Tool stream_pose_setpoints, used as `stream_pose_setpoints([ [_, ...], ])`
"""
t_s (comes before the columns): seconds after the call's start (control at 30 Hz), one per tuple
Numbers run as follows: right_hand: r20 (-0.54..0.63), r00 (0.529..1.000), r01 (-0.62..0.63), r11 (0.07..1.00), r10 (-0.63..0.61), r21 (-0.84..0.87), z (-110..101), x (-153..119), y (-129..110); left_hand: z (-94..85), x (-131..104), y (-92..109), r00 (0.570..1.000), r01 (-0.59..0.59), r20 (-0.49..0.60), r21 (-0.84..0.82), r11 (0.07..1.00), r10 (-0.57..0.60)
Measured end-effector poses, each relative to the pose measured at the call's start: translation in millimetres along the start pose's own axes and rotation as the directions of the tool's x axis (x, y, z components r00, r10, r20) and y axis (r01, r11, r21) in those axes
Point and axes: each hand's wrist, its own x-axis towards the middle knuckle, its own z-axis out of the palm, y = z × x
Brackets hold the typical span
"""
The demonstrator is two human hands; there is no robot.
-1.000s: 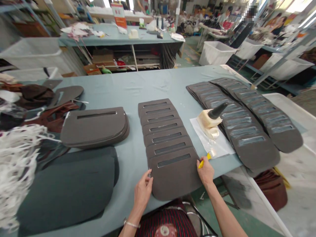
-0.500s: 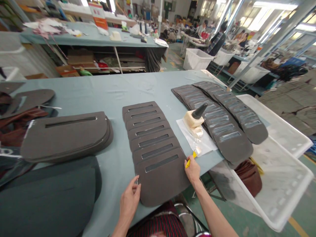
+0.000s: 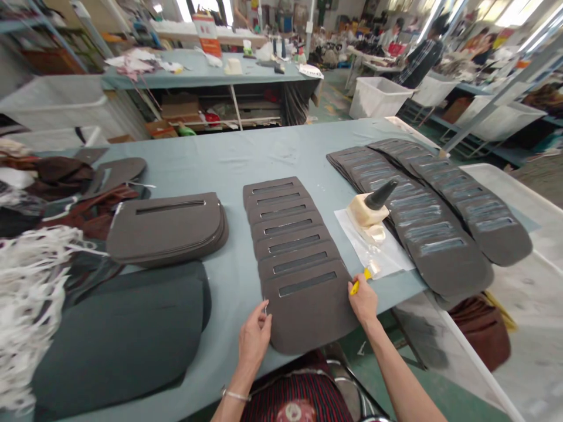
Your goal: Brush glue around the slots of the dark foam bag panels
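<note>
Dark grey rounded panels with slots lie overlapped in a fanned row before me, each slot showing. At the left edge of the nearest panel is my left hand, fingers bent and slightly apart, touching that edge. My right hand is closed round a small brush with a yellow handle and rests by the panel's right edge. The bristles point away, over a white sheet. On that sheet stands a cream container with a black cone-shaped top.
More fanned panels with shiny wet-looking streaks lie at right. A stack of slotted panels and large dark green panels sit at left, beside white strips. White bins stand beyond the right edge. A person sits far back.
The camera has turned left, so everything appears further right and more shows at left. Both hands stay beside the nearest panel, the brush still in the right one.
</note>
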Motion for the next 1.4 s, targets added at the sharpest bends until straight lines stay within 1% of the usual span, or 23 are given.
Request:
stream_pose_setpoints([
  [0.13,0.003,1.0,-0.008,1.0,0.008,-0.007,-1.4,-0.1,-1.1,0.5,0.9,-1.7,1.0,0.0,0.001,0.013,1.0,0.0],
  [0.3,0.02,1.0,-0.019,1.0,0.019,-0.02,-1.0,1.5,-1.8,0.8,0.6,2.6,1.0,0.001,0.0,0.019,1.0,-0.001],
  [0.4,0.017,1.0,-0.019,0.999,0.019,-0.031,-0.9,1.7,-2.9,1.5,0.7,8.1,1.0,0.013,0.0,0.071,0.997,-0.013],
  [0.5,0.001,1.0,-0.001,0.998,0.001,-0.055,-1.2,0.4,-4.5,1.1,0.1,15.4,0.999,0.037,-0.002,0.176,0.984,-0.037],
  [0.57,-0.035,0.999,0.019,0.997,-0.022,-0.08,-1.3,-0.7,-5.2,0.6,-1.2,19.7,1.0,0.01,-0.025,0.283,0.959,-0.003],
  [0.63,-0.074,0.996,0.051,0.993,-0.059,-0.106,-1.4,-0.8,-4.6,1.1,-2.6,22.3,0.996,-0.044,-0.055,0.389,0.92,0.07],
  [0.7,-0.1,0.989,0.094,0.988,-0.107,-0.122,-1.4,0.4,-2.0,3.7,-3.4,22.6,0.99,-0.076,-0.075,0.449,0.89,0.122],
  [0.8,-0.153,0.974,0.149,0.983,-0.164,-0.103,-1.8,3.3,6.2,6.9,-2.2,20.1,0.988,-0.091,-0.073,0.421,0.903,0.134],
  [0.87,-0.225,0.953,0.199,0.979,-0.205,-0.052,-2.5,4.6,13.2,1.2,-0.1,16.8,0.981,-0.133,-0.084,0.348,0.928,0.172],
  [0.9,-0.266,0.938,0.226,0.974,-0.221,-0.013,-3.0,4.8,16.4,-6.1,1.0,14.3,0.973,-0.137,-0.132,0.337,0.931,0.191],
  [0.93,-0.302,0.925,0.252,0.967,-0.23,0.035,-3.5,5.0,18.8,-16.6,2.0,10.9,0.955,-0.111,-0.22,0.358,0.927,0.199],
  [0.97,-0.325,0.917,0.273,0.958,-0.231,0.089,-3.8,5.2,19.9,-30.2,2.6,6.2,0.92,-0.042,-0.342,0.403,0.914,0.193],
  [1.0,-0.333,0.915,0.289,0.946,-0.229,0.143,-3.8,5.7,19.1,-46.5,2.7,-0.1,0.859,0.07,-0.481,0.451,0.89,0.176],
  [1.03,-0.331,0.916,0.301,0.934,-0.228,0.192,-3.4,6.1,15.8,-64.6,2.2,-8.0,0.778,0.203,-0.608,0.478,0.855,0.155],
  [1.07,-0.322,0.917,0.316,0.92,-0.234,0.232,-2.6,6.4,9.3,-83.3,1.0,-17.6,0.705,0.314,-0.696,0.479,0.82,0.136],
  [1.1,-0.308,0.918,0.338,0.902,-0.252,0.268,-1.5,5.9,-0.6,-101.5,-0.8,-28.2,0.666,0.373,-0.736,0.469,0.801,0.122],
  [1.13,-0.29,0.916,0.362,0.881,-0.277,0.303,-0.5,4.0,-14.1,-118.1,-2.9,-39.2,0.671,0.376,-0.734,0.461,0.804,0.107],
  [1.17,-0.268,0.914,0.385,0.859,-0.304,0.338,0.5,0.2,-31.1,-132.0,-4.9,-49.6,0.71,0.342,-0.699,0.447,0.826,0.084],
  [1.2,-0.237,0.911,0.407,0.832,-0.338,0.378,1.3,-6.0,-51.2,-142.5,-6.4,-58.7,0.761,0.29,-0.646,0.423,0.859,0.061],
  [1.23,-0.195,0.905,0.426,0.801,-0.378,0.422,2.0,-14.7,-73.5,-149.4,-7.1,-65.6,0.806,0.238,-0.591,0.392,0.889,0.045],
  [1.27,-0.144,0.893,0.441,0.764,-0.426,0.472,2.9,-25.7,-97.5,-152.9,-7.0,-69.9,0.834,0.201,-0.551,0.359,0.912,0.033],
  [1.33,-0.051,0.843,0.462,0.673,-0.535,0.578,6.4,-52.2,-146.8,-152.5,-5.2,-70.9,0.85,0.175,-0.527,0.321,0.931,0.021],
  [1.4,-0.017,0.763,0.488,0.558,-0.647,0.671,13.1,-80.2,-193.4,-148.8,-3.1,-65.3,0.845,0.152,-0.533,0.321,0.935,0.045],
])
